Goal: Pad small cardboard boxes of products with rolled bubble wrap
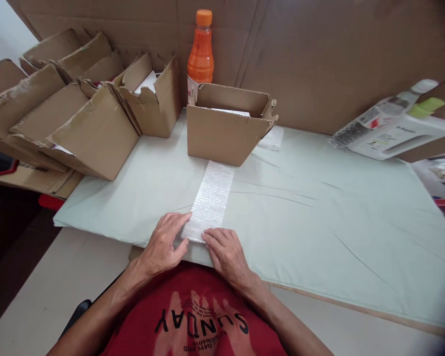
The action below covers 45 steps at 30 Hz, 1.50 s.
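Note:
A long strip of bubble wrap [211,198] lies flat on the pale green sheet [319,217], running from the table's near edge up to an open cardboard box [226,131]. My left hand [165,242] rests at the strip's near left corner, fingers bent and pressing on its edge. At the near right corner my right hand [226,252] lies flat, its fingertips on the wrap. Neither hand lifts anything. An orange bottle [200,52] stands behind the box.
Several open cardboard boxes [92,128] crowd the back left. A cardboard wall [319,54] closes the back. White bottles [393,126] lie tilted at the right edge. The table's near edge [319,299] runs below the sheet.

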Each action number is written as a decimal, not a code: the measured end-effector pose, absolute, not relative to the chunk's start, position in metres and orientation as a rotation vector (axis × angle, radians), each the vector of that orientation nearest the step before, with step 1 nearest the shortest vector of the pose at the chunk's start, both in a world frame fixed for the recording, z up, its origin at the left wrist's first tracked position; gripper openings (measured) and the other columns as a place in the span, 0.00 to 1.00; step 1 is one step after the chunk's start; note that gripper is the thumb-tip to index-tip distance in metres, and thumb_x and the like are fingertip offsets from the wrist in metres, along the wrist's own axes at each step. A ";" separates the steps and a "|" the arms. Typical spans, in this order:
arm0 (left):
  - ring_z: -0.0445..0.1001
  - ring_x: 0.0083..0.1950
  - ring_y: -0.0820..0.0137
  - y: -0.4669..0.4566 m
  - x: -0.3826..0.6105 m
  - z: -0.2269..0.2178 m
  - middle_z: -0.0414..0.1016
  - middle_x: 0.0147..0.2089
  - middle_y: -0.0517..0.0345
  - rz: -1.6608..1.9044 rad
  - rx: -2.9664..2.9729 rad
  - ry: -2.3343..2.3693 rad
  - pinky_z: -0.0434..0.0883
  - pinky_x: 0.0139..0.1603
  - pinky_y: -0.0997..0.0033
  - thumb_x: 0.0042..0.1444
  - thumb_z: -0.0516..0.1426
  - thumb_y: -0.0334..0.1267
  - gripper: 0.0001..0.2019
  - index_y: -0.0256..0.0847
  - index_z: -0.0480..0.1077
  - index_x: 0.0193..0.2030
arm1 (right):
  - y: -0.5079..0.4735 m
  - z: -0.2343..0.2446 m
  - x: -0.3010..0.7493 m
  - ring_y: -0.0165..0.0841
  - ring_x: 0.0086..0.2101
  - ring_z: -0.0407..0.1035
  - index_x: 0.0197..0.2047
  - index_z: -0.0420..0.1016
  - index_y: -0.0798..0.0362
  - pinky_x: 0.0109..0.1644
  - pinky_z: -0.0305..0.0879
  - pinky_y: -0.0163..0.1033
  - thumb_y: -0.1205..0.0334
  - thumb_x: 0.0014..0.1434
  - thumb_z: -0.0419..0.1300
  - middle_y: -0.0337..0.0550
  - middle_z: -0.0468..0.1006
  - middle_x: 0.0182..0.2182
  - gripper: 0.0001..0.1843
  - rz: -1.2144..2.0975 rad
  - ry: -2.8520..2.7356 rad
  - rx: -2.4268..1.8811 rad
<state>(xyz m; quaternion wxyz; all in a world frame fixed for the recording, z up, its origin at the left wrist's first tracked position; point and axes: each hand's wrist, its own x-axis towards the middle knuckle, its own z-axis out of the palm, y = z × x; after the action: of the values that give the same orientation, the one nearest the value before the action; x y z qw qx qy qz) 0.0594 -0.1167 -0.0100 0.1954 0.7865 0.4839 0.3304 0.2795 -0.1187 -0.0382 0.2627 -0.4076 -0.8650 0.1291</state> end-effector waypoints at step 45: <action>0.76 0.50 0.61 -0.111 0.067 -0.024 0.78 0.48 0.49 0.828 1.985 1.409 0.73 0.53 0.58 0.62 0.53 0.32 0.25 0.41 0.62 0.67 | -0.103 -0.026 0.299 0.41 0.42 0.76 0.57 0.73 0.47 0.45 0.69 0.47 0.59 0.69 0.56 0.48 0.82 0.46 0.15 0.471 -2.152 -1.245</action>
<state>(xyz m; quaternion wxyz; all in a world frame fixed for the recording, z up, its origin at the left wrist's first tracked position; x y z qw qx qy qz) 0.0673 -0.1110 -0.0238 0.2814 0.7407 0.5260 0.3090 0.2989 -0.1031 -0.0259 0.3008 -0.4691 -0.8111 0.1777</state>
